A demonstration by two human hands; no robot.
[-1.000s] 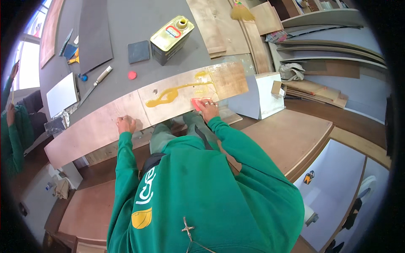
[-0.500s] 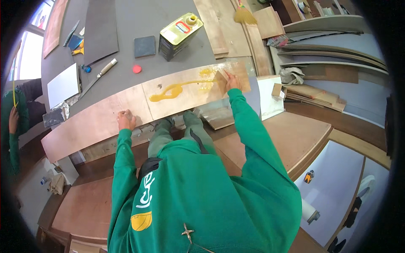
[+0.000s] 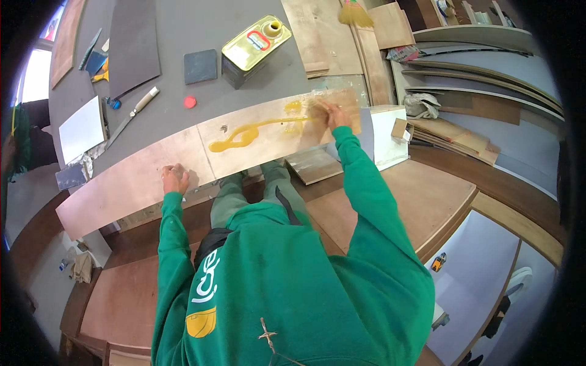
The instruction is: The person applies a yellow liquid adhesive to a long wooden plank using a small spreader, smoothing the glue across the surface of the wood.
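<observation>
A long, pale wooden board [image 3: 134,168] lies across the near edge of the grey table. Yellow glue [image 3: 244,135] runs in a thick streak over its right half, with smears toward the far edge. My right hand [image 3: 336,116] grips a small flat brown spreader [image 3: 317,114], blurred by motion, against the board at the right end of the glue. On the bare left part, my left hand [image 3: 175,179] rests near the board's close edge, fingers apart and slightly bent, holding nothing. Beyond the glue stands an uncapped rectangular metal can [image 3: 253,52].
Past the board lie a red cap [image 3: 190,102], a dark square block [image 3: 201,66], a wooden-handled knife [image 3: 137,113] and a white panel [image 3: 82,131]. Plywood strips [image 3: 323,36] and a straw brush [image 3: 356,15] are at the far right. Shelves [image 3: 476,36] hold sheets.
My right hand and the spreader have shifted slightly over the glue at the board's right end. My left hand stays on the board. The whole view has shifted a little.
</observation>
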